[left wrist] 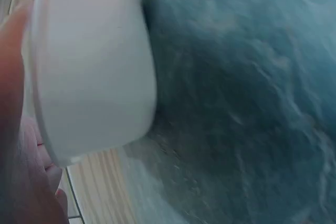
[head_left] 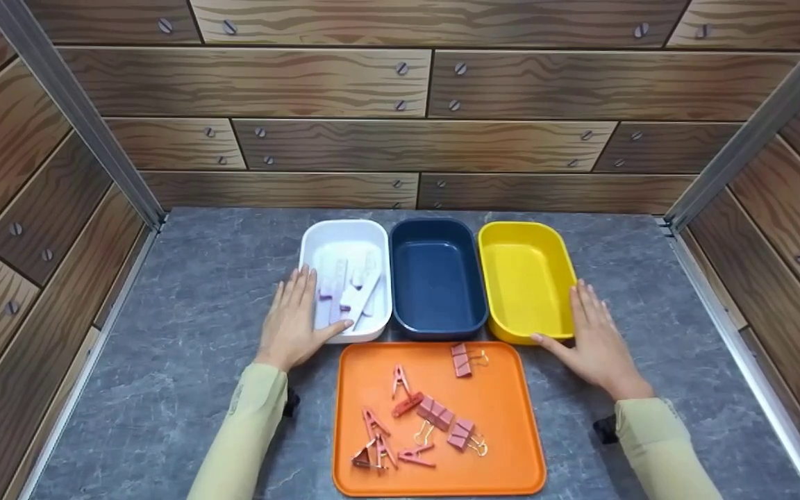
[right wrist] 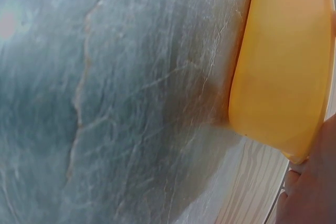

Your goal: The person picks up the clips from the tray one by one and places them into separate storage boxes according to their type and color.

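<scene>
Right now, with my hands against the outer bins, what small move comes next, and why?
I'd probably ease the right hand off the yellow bin toward the far-edge binder clip on the orange tray: that hand holds nothing, and this is its nearest clip.

Long sleeves, pale yellow-green: left sleeve, right sleeve. Plain fabric, slightly creased by the cuffs. Small black left wrist piece, matching black right wrist piece, both partly hidden. Hands bare: left hand, right hand.
</scene>
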A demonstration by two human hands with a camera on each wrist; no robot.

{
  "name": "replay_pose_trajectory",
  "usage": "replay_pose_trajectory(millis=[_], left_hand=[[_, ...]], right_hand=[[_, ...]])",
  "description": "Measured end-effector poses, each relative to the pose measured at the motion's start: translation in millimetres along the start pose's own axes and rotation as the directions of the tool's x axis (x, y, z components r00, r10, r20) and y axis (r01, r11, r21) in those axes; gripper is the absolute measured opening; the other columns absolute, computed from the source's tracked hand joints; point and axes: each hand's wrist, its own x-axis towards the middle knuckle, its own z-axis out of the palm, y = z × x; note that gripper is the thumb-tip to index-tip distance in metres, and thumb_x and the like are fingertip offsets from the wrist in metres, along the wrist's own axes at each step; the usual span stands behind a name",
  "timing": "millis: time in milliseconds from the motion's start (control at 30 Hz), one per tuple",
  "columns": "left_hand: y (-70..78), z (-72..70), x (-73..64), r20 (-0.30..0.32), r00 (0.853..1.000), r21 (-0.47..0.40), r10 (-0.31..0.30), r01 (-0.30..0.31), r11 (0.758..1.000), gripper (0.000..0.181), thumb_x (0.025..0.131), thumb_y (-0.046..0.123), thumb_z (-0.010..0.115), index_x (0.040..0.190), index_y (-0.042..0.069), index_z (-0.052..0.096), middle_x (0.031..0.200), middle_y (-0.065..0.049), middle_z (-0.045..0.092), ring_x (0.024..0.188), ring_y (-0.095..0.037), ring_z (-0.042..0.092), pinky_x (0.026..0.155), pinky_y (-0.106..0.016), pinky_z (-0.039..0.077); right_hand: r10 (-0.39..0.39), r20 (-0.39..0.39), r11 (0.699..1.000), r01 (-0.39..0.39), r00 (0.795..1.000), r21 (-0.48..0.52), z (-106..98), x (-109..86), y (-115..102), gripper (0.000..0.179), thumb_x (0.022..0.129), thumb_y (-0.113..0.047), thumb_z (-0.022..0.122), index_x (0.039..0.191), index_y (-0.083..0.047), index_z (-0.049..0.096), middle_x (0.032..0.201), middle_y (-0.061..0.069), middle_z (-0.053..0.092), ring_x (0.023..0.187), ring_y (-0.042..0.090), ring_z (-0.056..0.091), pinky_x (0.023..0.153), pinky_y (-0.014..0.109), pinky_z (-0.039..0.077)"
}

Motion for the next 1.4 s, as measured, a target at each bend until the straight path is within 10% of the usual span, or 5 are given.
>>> replay_pose_trajectory(millis=[1400], left_hand=[[-4.6,2.9,-3.8,0.082,0.995,0.014,-0.054,0.053,0.998,0.141,0.071,0.092,0.056,0.16,-0.005,0.004,0.167,-0.022,0.005,0.154,-0.034,0.004,0.124,-0.043,0.001]], right_hand=[[-0.017,0.043,0.999,0.015,0.999,0.046,-5.2,5.0,-3.3,0.11,0.093,-0.065,0.061,0.161,0.002,0.008,0.168,0.022,0.002,0.153,0.04,0.003,0.122,0.057,0.006]])
